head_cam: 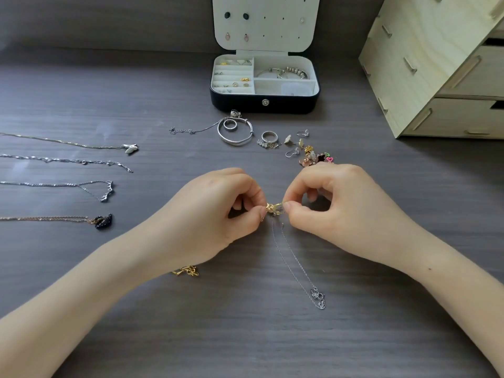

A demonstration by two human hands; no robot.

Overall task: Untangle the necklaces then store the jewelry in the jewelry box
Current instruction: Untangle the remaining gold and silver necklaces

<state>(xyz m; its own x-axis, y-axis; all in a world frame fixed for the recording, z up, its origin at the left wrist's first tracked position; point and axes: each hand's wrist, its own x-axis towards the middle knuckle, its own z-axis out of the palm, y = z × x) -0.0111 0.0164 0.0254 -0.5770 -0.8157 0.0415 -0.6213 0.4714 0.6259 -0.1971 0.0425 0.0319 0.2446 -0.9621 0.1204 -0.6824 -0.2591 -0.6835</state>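
My left hand (218,211) and my right hand (332,205) both pinch a small gold tangle (273,208) of chain and pendant held just above the table's middle. A thin silver chain (297,266) hangs from the tangle and trails toward the lower right, ending in a clasp. A gold chain end (186,271) peeks out under my left wrist. The open jewelry box (286,107), black outside and white inside, stands at the back centre with rings, earrings and bracelets in its compartments.
Several necklaces lie straightened at the left, among them one with a black swan pendant (103,221). A silver bangle (235,132), rings (269,137) and a heap of earrings (313,155) lie before the box. A wooden drawer unit (425,77) stands at the back right.
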